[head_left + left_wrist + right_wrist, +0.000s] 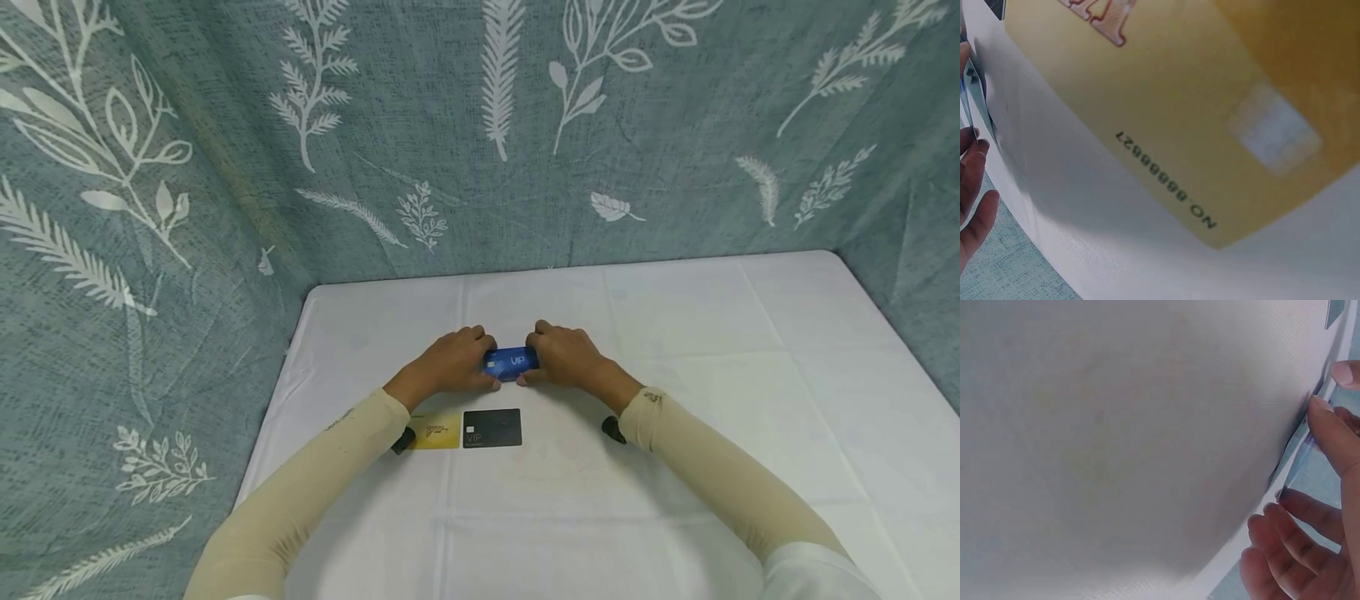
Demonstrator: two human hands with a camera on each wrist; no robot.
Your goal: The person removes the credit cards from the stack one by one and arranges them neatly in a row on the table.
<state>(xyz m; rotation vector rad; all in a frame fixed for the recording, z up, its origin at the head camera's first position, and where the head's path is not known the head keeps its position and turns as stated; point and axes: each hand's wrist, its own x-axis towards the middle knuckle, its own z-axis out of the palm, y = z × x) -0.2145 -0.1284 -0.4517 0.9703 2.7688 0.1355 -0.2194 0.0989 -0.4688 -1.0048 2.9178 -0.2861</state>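
Note:
A blue card (512, 363) printed "VIP" is held a little above the table between both hands. My left hand (461, 360) pinches its left end with thumb and fingers, and my right hand (561, 357) pinches its right end the same way. Seen nearly edge-on in the right wrist view, the card (1296, 456) spans thumb and fingertip of the right hand (1316, 519). At the left wrist view's edge, only part of the left hand (974, 194) shows. Nearer the body lie a black VIP card (492, 428) and a gold card (438, 432), side by side.
A white cloth (675, 517) with creases covers the table. The left forearm and its dark wrist camera (403, 440) partly cover the gold card. Another dark camera (613, 430) sits under the right wrist. Green leaf-patterned curtains (450, 167) hang at the back and sides.

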